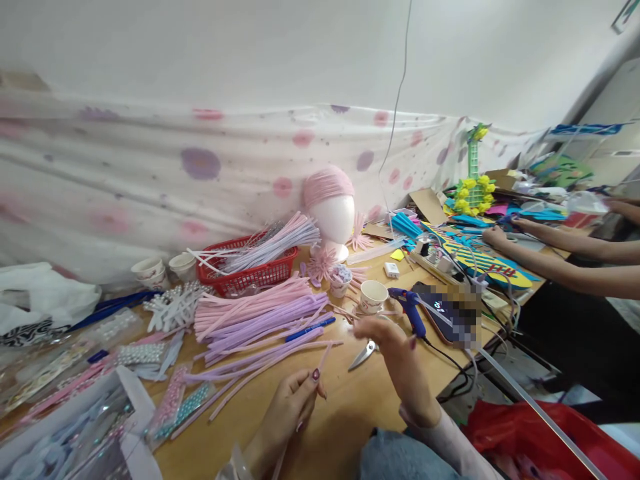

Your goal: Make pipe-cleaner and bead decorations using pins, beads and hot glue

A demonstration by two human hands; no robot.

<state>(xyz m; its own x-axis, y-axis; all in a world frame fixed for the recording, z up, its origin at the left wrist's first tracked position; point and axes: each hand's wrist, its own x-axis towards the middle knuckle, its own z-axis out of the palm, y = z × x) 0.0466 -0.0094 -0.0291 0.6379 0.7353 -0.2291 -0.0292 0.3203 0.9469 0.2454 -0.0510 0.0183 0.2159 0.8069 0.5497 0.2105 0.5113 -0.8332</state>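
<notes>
My left hand is closed in a pinch around a thin pale pink pipe cleaner. One end of the stem pokes up past the fingertips, and the other trails below the hand. My right hand is raised over the table with bent fingers apart and nothing seen in them. Just left of it lie scissors, their handles partly hidden behind the fingers. A blue hot glue gun and a paper cup stand beyond that hand. Pink and lilac pipe cleaners are heaped past my left hand, with a blue pen on top.
A red basket holds pale pipe cleaners. Behind it stands a white mannequin head with a pink cap. A phone and cables lie right. Bead packets and a box fill the left. Another person's hands work far right.
</notes>
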